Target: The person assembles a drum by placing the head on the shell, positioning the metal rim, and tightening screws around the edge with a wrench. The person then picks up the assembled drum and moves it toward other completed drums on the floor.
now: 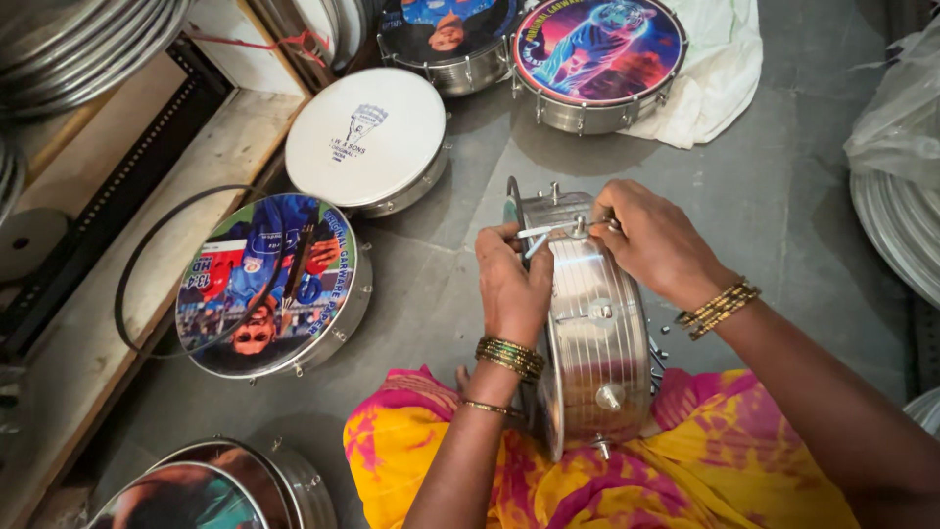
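Your steel drum shell (592, 333) stands on its edge in your lap, against the pink and yellow cloth (411, 441), ribbed side facing up. Your left hand (511, 284) grips the near rim at the top, with thumb and fingers closed on a thin metal tension hook (540, 235) that crosses the rim. Your right hand (651, 240) lies over the far side of the rim, fingers curled and pinched on the fitting at the hook's end (580, 227); you cannot tell exactly what the fingertips hold.

On the grey floor (783, 206), a white-headed drum (367, 137) sits ahead to your left. A drum with a printed picture head (269, 284) lies beside it, with a loose black ring (147, 284) overlapping its edge. Two more printed drums (597, 54) rest further ahead.
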